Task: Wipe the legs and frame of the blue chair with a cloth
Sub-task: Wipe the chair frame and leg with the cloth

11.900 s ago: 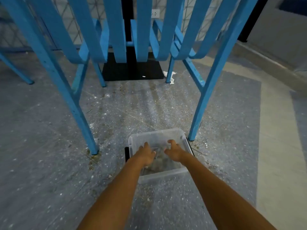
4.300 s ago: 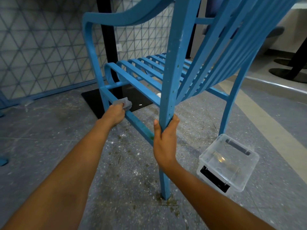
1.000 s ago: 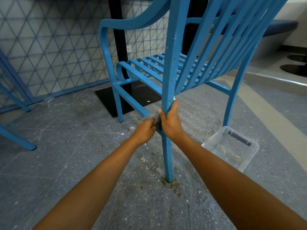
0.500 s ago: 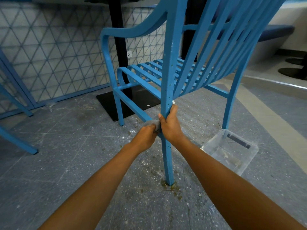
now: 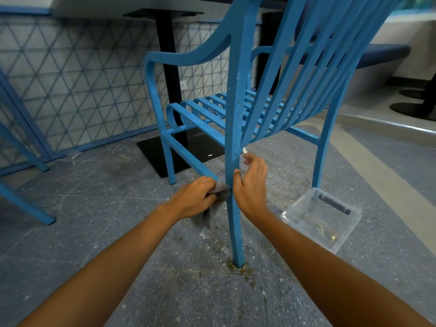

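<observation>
The blue chair with slatted seat and back stands in front of me, its near rear leg running down the middle of the view to the floor. My left hand grips a grey cloth and holds it against the left side of that leg, where the low side rail meets it. Part of the cloth hangs below the hand. My right hand is just right of the leg with its fingers loosened, the thumb still touching the leg's edge.
A clear plastic tub lies on the floor to the right of the leg. A black table post and base plate stand behind the chair. Another blue chair's legs are at the left. The speckled floor has dirt around the leg's foot.
My right hand has loosened its grip on the leg and opened beside it. The left hand with the cloth has stayed at the joint of rail and leg.
</observation>
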